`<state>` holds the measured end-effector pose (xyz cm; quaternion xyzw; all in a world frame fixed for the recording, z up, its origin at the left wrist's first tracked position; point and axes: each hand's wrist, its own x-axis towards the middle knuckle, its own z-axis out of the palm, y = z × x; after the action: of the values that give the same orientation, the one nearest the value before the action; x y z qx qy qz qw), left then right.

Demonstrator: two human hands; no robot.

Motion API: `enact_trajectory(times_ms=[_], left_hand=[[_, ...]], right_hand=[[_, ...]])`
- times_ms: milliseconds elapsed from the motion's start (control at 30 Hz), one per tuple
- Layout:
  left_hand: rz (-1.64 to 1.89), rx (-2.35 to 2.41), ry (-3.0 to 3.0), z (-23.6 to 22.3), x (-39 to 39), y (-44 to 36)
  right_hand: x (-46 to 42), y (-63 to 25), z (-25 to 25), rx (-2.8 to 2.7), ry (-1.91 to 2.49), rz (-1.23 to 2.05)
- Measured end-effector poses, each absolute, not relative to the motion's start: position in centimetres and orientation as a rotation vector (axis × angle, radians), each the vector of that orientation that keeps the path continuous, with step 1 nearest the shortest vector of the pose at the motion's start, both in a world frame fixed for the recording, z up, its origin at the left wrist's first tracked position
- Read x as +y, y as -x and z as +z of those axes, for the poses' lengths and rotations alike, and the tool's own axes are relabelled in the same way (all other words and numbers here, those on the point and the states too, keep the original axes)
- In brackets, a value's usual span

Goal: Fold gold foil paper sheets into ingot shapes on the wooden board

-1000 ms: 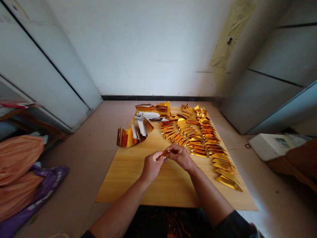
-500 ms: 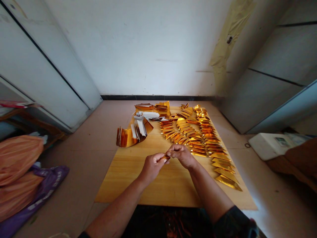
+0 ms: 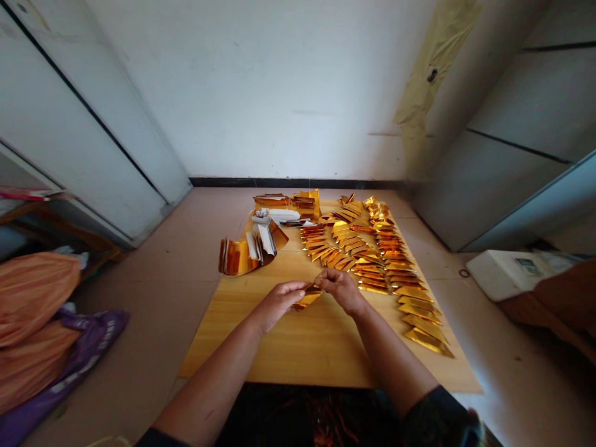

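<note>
Between my two hands, above the middle of the wooden board (image 3: 279, 354), is a small piece of gold foil paper (image 3: 308, 299), partly folded. My left hand (image 3: 283, 300) is closed on its left side, thumb on top. The fingertips of my right hand (image 3: 341, 288) pinch its upper right corner. Just beyond and to the right lie rows of folded gold paper pieces (image 3: 367, 251), overlapping one another in curved and straight lines. At the back left of the board stand bent stacks of gold foil sheets (image 3: 239, 257) with white paper among them.
A white wall (image 3: 279, 93) rises behind the board. Orange and purple bags (image 3: 41, 304) lie on the floor at the left. At the right are a grey cabinet (image 3: 507, 149) and a white box (image 3: 498, 276).
My left hand has shifted slightly left, and more of the gold foil paper shows below my fingers. My right hand stays nearly in place, still pinching it.
</note>
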<state>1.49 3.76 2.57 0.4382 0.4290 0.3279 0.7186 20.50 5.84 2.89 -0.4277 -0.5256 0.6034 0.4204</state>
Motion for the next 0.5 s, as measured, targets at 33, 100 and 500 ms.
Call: enact_trajectory(times_ms=[33,100,500], left_hand=[[0.745,0.945,-0.93,2.6,3.7,-1.3],[0.764,0.925,-0.899,2.8,3.4,-0.7],[0.856,1.087,-1.236,3.3,2.4,-0.8]], right_hand=[[5.9,-20.6,2.8,-1.305,1.082,1.501],[5.9,-20.8,2.6,-1.277,1.103,1.473],[5.7,-20.3,1.7,-1.079,1.046,1.542]])
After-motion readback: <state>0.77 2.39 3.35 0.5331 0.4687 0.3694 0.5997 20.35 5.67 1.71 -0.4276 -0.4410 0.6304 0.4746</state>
